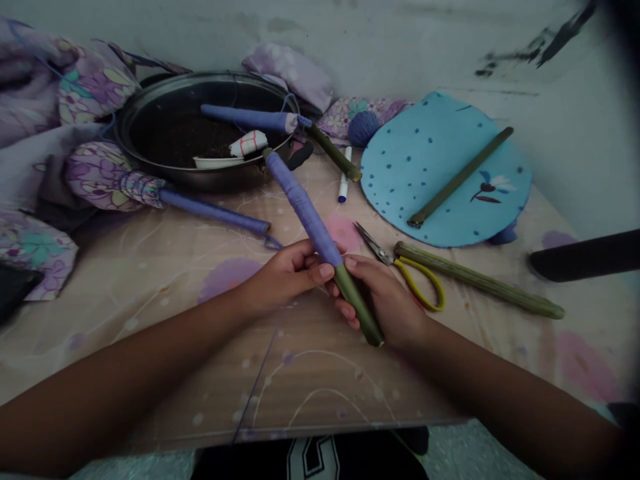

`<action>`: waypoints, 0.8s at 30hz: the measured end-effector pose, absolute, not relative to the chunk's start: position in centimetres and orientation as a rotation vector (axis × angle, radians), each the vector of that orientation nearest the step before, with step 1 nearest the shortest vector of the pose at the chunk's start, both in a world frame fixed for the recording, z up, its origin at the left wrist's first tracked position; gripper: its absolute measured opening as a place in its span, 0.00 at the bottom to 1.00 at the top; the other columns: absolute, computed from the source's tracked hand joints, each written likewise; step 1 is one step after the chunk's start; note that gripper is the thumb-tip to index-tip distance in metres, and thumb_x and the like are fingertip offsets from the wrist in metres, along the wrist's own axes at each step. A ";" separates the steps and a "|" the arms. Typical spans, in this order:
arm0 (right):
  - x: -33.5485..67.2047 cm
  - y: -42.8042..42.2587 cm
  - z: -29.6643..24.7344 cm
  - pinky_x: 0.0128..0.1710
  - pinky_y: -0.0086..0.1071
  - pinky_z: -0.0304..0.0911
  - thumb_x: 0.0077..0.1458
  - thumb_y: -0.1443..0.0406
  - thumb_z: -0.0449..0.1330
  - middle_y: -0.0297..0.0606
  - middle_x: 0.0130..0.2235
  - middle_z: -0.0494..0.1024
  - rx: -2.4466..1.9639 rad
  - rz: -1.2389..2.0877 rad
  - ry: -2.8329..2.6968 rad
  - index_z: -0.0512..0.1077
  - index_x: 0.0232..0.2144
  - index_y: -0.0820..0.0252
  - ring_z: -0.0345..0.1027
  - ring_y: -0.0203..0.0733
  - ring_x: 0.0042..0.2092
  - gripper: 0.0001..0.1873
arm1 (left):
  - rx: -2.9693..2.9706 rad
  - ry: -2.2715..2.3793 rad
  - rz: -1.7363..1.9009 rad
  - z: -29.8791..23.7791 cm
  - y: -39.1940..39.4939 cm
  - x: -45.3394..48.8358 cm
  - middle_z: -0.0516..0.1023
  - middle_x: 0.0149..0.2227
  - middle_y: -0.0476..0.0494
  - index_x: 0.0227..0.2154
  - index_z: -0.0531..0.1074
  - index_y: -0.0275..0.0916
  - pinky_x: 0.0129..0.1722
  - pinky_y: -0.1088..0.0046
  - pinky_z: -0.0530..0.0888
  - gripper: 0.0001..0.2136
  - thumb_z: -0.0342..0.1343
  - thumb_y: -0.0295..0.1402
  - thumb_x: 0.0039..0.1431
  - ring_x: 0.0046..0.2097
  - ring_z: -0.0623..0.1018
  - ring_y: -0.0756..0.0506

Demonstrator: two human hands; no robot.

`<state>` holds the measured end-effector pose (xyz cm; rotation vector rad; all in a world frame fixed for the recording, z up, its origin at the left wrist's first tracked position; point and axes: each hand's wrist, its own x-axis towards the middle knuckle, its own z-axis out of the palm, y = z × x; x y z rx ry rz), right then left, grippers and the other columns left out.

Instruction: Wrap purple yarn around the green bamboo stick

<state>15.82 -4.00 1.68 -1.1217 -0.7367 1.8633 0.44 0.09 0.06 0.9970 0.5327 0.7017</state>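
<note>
My left hand [286, 277] and my right hand [379, 301] both grip a green bamboo stick [306, 220] over the low table. Purple thread is wound tightly around its upper part, and the lower end [360, 310] shows bare green. My left fingers curl around the stick where the wrapping stops, and my right hand holds the bare part just below. Close to my right hand lie yellow-handled scissors [376, 248], not touching it. Beyond them lies a bare bamboo stick [475, 279].
A steel pan [150, 167] at the back holds a purple-wrapped stick [245, 119]. Another wrapped stick [215, 212] lies left of my hands. A blue yarn ball [363, 129], a marker [344, 175], a dotted blue round board [445, 200] and floral cloth [95, 87] surround them.
</note>
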 end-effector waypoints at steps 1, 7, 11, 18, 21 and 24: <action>15.8 -4.0 1.6 0.11 0.22 0.55 0.52 0.59 0.55 0.32 0.22 0.70 -1.115 1.866 -0.735 0.68 0.26 0.61 0.61 0.30 0.17 0.10 | 0.991 0.516 0.690 0.1 0.2 0.3 0.75 0.28 0.49 0.38 0.69 0.35 0.32 0.78 0.72 0.13 0.61 0.34 0.51 0.30 0.75 0.52; 15.8 -4.0 1.3 0.15 0.23 0.59 0.50 0.59 0.57 0.33 0.24 0.71 -1.107 1.861 -0.734 0.67 0.27 0.60 0.64 0.32 0.20 0.10 | 0.994 0.533 0.649 -0.1 0.5 0.0 0.75 0.28 0.48 0.38 0.71 0.34 0.30 0.76 0.72 0.13 0.62 0.33 0.50 0.29 0.76 0.51; 15.8 -4.1 1.3 0.14 0.22 0.57 0.49 0.57 0.60 0.31 0.22 0.70 -1.126 1.824 -0.782 0.66 0.28 0.60 0.62 0.31 0.19 0.12 | 1.010 0.490 0.637 -0.1 0.7 -0.2 0.72 0.25 0.50 0.39 0.71 0.35 0.26 0.80 0.67 0.16 0.64 0.33 0.47 0.27 0.74 0.53; 15.7 -4.2 1.5 0.13 0.22 0.56 0.48 0.59 0.62 0.28 0.20 0.69 -1.163 1.751 -0.763 0.64 0.28 0.59 0.60 0.30 0.18 0.12 | 1.067 0.497 0.595 -0.1 0.9 -0.3 0.62 0.19 0.56 0.44 0.70 0.34 0.16 0.81 0.50 0.16 0.58 0.37 0.54 0.18 0.55 0.58; 15.7 -4.2 1.6 0.13 0.22 0.56 0.48 0.59 0.62 0.29 0.20 0.69 -1.160 1.764 -0.752 0.64 0.27 0.59 0.60 0.30 0.18 0.12 | 1.057 0.507 0.599 0.0 0.8 -0.1 0.67 0.21 0.53 0.43 0.70 0.33 0.16 0.81 0.51 0.15 0.59 0.34 0.54 0.18 0.58 0.58; 15.7 -4.1 1.5 0.13 0.22 0.56 0.48 0.59 0.62 0.30 0.21 0.70 -1.118 1.795 -0.723 0.65 0.28 0.60 0.61 0.30 0.18 0.11 | 1.026 0.468 0.624 0.0 0.7 0.0 0.70 0.23 0.51 0.40 0.70 0.32 0.16 0.82 0.54 0.12 0.59 0.33 0.54 0.19 0.62 0.59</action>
